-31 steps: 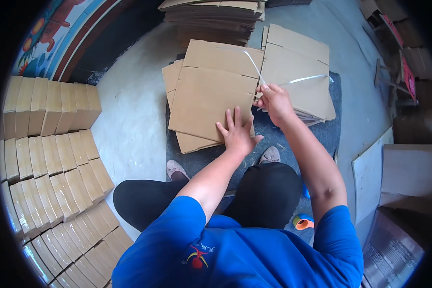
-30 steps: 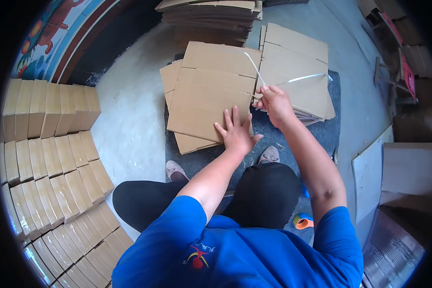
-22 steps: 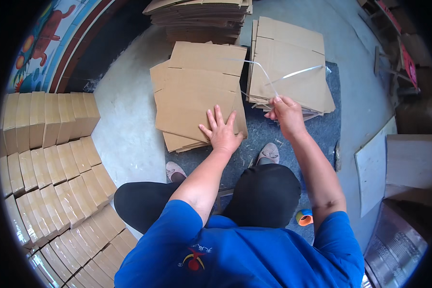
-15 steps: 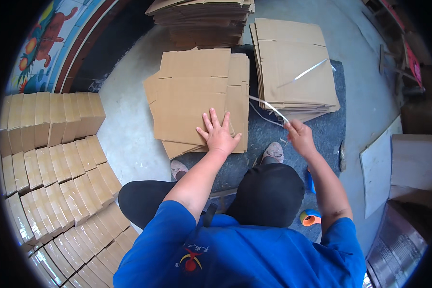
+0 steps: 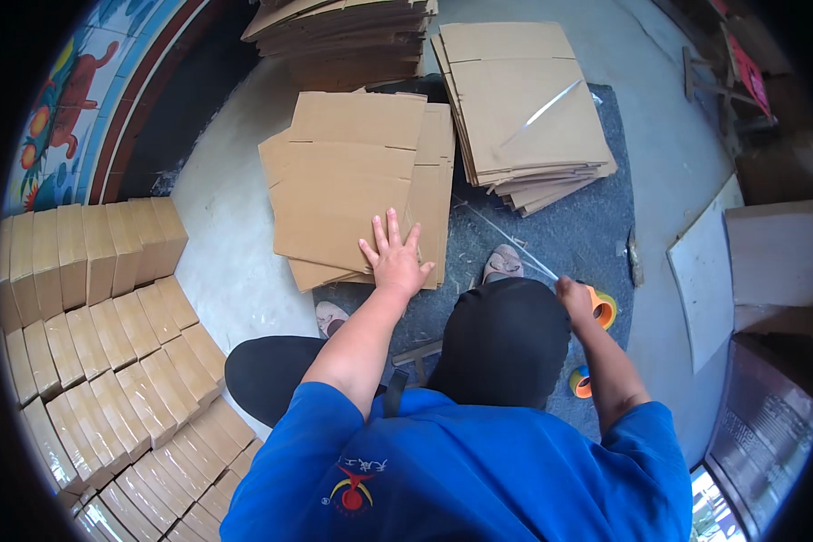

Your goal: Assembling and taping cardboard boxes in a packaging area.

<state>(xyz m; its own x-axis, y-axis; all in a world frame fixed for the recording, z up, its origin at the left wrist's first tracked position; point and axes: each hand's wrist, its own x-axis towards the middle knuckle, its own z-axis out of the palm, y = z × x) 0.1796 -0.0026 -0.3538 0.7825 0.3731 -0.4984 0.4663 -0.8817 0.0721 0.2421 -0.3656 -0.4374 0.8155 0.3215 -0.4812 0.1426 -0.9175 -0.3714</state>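
Observation:
Flat on a pile of folded cardboard sheets [image 5: 345,185] lies my left hand [image 5: 396,262], its fingers spread near the pile's near right corner. The top sheets sit askew to one another. My right hand [image 5: 574,300] is closed on a thin white strap [image 5: 535,262], beside my right knee. From that hand the strap runs up and left, toward the right side of the pile; its far end is hard to make out. Another pale strip [image 5: 546,110] shows over the neighbouring cardboard stack [image 5: 524,86] on the right.
A dark mat [image 5: 620,154] lies under the piles. Tape rolls with orange cores, a larger roll [image 5: 609,309] and a smaller roll [image 5: 581,382], sit by my right arm. Rows of closed cartons [image 5: 108,334] fill the left. A tall cardboard stack [image 5: 343,45] stands behind; a pale board [image 5: 703,280] leans right.
My right hand has pulled the strap down and toward me, past my knee. My left hand still presses on the pile. The whole view has shifted slightly.

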